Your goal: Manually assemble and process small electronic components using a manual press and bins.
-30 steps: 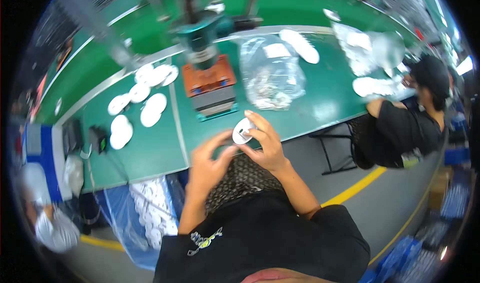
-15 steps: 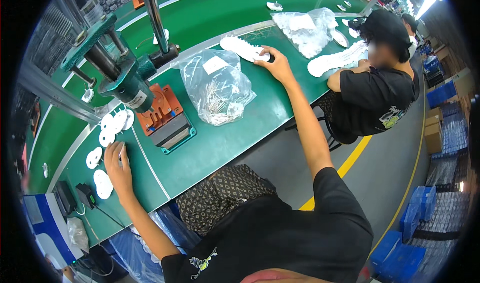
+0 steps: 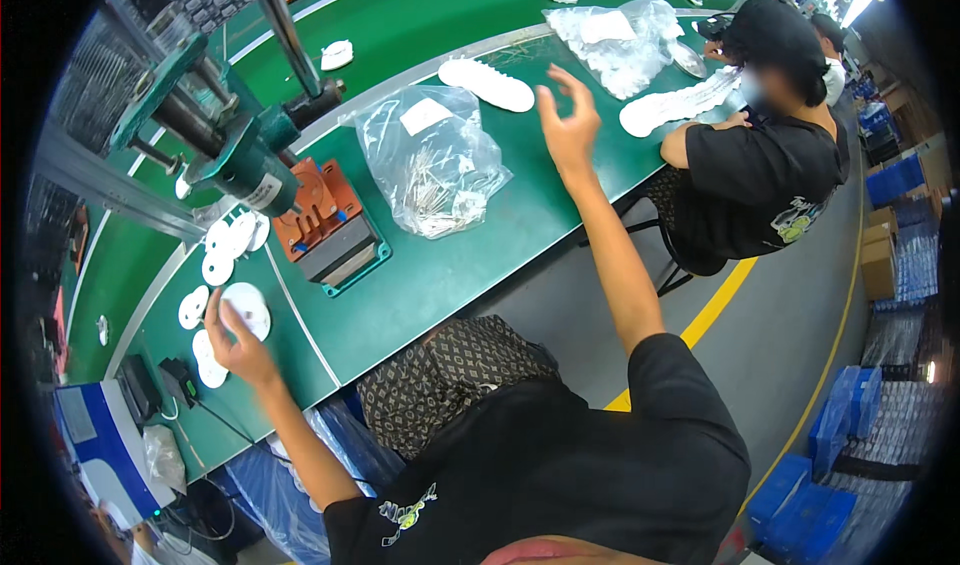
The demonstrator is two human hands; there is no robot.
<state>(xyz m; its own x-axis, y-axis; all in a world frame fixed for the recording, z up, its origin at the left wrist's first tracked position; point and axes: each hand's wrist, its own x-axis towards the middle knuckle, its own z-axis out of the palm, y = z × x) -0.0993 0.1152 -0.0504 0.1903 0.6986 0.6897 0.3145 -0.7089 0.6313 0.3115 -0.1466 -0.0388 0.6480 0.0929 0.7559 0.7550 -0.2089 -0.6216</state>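
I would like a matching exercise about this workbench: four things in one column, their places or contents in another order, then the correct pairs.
1. Clear plastic bag
2. Orange slotted block
3. Blue-and-white boxy machine
4. Row of overlapping white flat pieces

A. Beside the left end of the green table
B. Nearest to the open right hand
C. Containing thin pale sticks
D. Below the green metal press

Pairs: 1-C, 2-D, 3-A, 4-B

Grey floor [image 3: 790,315] stretching beside green table [image 3: 420,275]; yellow stripe [image 3: 715,305] crossing floor; bright lamp [image 3: 862,3] glowing upper right; blue bins [image 3: 822,517] standing lower right.
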